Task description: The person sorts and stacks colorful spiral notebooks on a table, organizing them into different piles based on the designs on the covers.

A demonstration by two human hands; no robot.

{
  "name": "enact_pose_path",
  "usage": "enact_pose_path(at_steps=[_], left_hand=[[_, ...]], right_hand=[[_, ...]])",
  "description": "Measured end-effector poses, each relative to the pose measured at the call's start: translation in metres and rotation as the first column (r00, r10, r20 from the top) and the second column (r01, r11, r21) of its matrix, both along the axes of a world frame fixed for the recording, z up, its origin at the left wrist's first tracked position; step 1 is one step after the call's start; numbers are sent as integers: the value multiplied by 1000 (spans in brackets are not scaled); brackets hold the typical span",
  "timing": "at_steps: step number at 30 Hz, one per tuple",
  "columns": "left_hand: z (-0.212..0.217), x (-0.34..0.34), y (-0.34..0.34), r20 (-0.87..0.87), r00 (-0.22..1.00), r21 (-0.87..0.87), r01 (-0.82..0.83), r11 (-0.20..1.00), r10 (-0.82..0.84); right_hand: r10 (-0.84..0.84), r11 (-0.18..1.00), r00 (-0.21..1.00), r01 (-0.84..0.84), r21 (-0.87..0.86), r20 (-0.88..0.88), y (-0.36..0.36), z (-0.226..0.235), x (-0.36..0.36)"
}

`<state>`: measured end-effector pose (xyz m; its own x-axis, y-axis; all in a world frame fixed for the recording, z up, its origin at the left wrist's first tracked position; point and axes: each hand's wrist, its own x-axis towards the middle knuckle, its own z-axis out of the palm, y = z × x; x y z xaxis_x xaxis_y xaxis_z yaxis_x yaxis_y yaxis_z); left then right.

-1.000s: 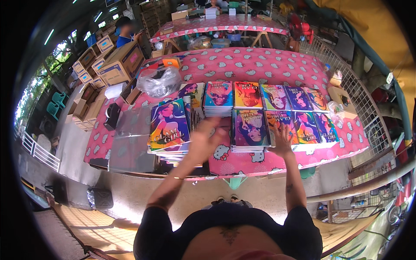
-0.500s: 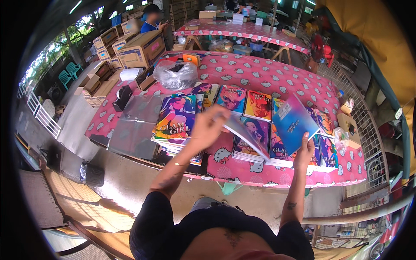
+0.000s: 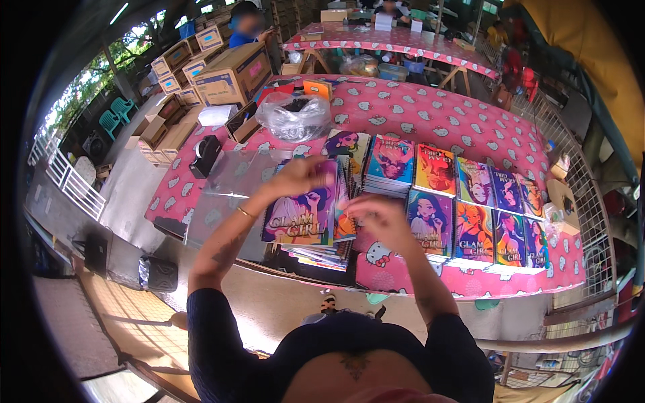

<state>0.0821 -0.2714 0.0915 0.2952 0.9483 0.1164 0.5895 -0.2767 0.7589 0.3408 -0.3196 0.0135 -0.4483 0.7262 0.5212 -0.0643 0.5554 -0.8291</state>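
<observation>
Notebooks (image 3: 431,225) sit in two neat rows, uneven pile (image 3: 295,220) likely unfinished; left hand (image 3: 296,177), right hand (image 3: 381,215) blurred, can't tell grip.

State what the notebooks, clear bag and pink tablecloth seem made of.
Notebooks: probably smooth printed card over paper, given vivid covers and white page edges. Clear bag: likely shiny plastic film, crinkled and see-through. Pink tablecloth: perhaps smooth vinyl, faintly shiny.
</observation>
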Motion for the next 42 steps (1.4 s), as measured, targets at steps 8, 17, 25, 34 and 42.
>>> enact_pose_path(at_steps=[8,17,25,34,42], left_hand=[[-98,-108,197,438,898,141,-9,990,-55],[-262,-84,249,-474,873,-10,-140,990,119],[-40,-86,188,776,624,21,-167,986,89],[-13,-82,-68,84,971,250,-238,939,223],[-36,-83,-68,196,905,122,-404,907,377]], right_hand=[[-800,573,174,507,644,574,158,-133,31],[-718,645,499,739,195,484,137,-5,9],[-482,801,682,90,591,550,-38,37,-77],[-450,884,886,424,197,113,-10,14,-55],[-333,916,941,307,-259,-63,22,-38,-56]])
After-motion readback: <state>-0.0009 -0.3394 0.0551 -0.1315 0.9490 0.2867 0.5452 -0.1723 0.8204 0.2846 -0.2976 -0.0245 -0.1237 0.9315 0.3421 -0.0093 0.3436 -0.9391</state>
